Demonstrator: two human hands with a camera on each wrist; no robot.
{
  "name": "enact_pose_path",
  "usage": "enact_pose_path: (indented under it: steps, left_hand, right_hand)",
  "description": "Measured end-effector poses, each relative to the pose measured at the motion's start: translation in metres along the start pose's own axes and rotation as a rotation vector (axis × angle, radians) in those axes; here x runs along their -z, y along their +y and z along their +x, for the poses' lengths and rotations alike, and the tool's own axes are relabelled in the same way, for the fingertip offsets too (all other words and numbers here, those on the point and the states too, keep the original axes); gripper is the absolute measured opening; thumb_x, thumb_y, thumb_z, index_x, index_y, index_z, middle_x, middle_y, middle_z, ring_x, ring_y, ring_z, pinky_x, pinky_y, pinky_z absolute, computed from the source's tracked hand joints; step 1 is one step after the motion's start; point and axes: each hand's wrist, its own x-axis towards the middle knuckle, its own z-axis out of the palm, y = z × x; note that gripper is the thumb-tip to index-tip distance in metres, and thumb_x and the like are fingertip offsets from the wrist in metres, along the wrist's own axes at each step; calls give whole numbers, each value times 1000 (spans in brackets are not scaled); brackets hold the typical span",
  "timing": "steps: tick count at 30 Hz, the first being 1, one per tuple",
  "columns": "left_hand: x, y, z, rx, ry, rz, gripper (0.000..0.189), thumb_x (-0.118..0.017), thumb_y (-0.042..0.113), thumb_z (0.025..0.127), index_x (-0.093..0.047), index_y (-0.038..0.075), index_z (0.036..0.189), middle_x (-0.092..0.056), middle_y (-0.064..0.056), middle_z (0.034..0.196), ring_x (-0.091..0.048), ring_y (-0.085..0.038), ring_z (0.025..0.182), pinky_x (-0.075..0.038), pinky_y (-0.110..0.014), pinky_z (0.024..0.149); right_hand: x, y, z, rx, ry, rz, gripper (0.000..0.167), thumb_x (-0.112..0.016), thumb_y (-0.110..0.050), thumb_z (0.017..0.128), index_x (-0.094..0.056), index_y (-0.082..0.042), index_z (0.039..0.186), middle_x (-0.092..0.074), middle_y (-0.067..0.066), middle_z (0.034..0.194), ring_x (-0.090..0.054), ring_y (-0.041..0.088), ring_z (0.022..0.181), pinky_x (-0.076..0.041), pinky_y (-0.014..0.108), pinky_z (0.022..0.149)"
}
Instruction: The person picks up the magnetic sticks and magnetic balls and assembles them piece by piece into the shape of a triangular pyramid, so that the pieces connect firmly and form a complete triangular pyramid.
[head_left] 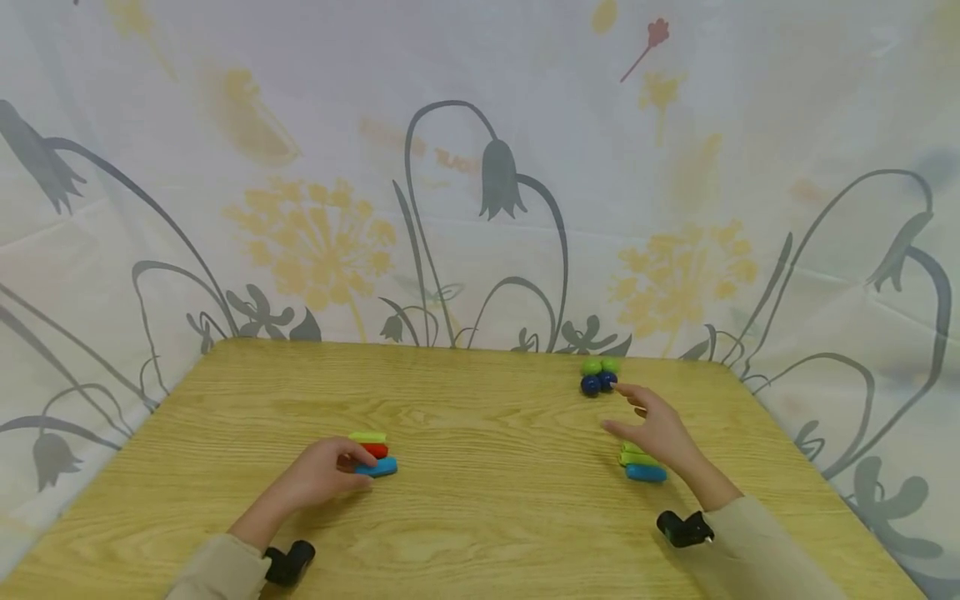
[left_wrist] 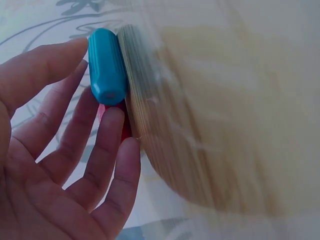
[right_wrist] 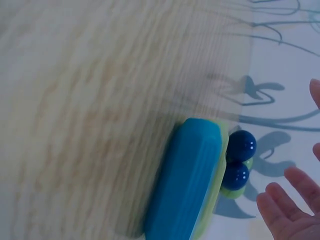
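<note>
A short blue ribbed plastic cylinder [head_left: 386, 466] lies on the wooden table beside a red one [head_left: 378, 451] and a yellow-green one [head_left: 371, 437]. My left hand [head_left: 318, 475] is at its left end, thumb on the near side and fingers loosely bent on the far side. In the left wrist view, the fingers [left_wrist: 102, 155] look relaxed around the blue cylinder [left_wrist: 107, 67]. My right hand [head_left: 663, 429] hovers with fingers spread, the index fingertip close to two dark blue balls [head_left: 591, 385]; contact is unclear. Two green balls [head_left: 592, 367] sit behind them.
Below my right hand, a larger blue cylinder [head_left: 646, 473] lies against yellow-green ones [head_left: 634, 458]. A floral-patterned sheet [head_left: 465, 250] hangs behind the table [head_left: 480, 517] and along its sides. Black wrist cameras [head_left: 292, 564] sit at both cuffs.
</note>
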Motion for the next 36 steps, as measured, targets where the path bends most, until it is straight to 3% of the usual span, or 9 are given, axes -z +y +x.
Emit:
enact_pose_path:
  steps: [8, 14, 19, 24, 36]
  left_hand:
    - [-6, 3, 0, -59, -70, -7, 12, -75, 6, 77, -66, 6, 86, -60, 0, 86, -57, -16, 78, -48, -32, 68]
    - [-9, 9, -3, -53, -126, -51, 18, -69, -2, 77, -65, 3, 94, -58, -3, 87, -55, -17, 77, -47, -32, 67]
    - [-13, 11, -4, -58, -171, -82, 20, -71, 1, 78, -64, 2, 97, -59, -3, 87, -56, -18, 77, -47, -30, 67]
    - [-17, 12, -3, -86, -174, -93, 24, -76, 9, 76, -64, 3, 96, -59, -3, 87, -57, -17, 77, -48, -28, 67]
    - [-34, 29, -1, -130, -176, -79, 17, -72, 7, 79, -67, 4, 95, -60, -1, 84, -54, -16, 70, -45, -26, 60]
  right_hand:
    - [-8, 0, 16, -3, -15, 18, 63, -71, -18, 84, -42, 4, 135, -43, 28, 132, -40, 46, 118, -35, 53, 95]
    - [-10, -3, 27, -13, -17, 4, 59, -69, -12, 85, -42, 6, 134, -43, 30, 131, -40, 47, 118, -36, 54, 95]
    - [-10, -2, 37, -7, -15, -16, 56, -68, -8, 85, -43, 10, 131, -44, 31, 130, -42, 47, 116, -37, 55, 93]
    - [-11, 0, 47, -19, -26, 10, 52, -67, -6, 85, -45, 10, 130, -43, 32, 130, -41, 48, 116, -36, 55, 94]
    - [-14, 5, 61, -85, -72, -1, 51, -65, -3, 86, -45, 10, 130, -40, 32, 132, -42, 48, 115, -41, 52, 88]
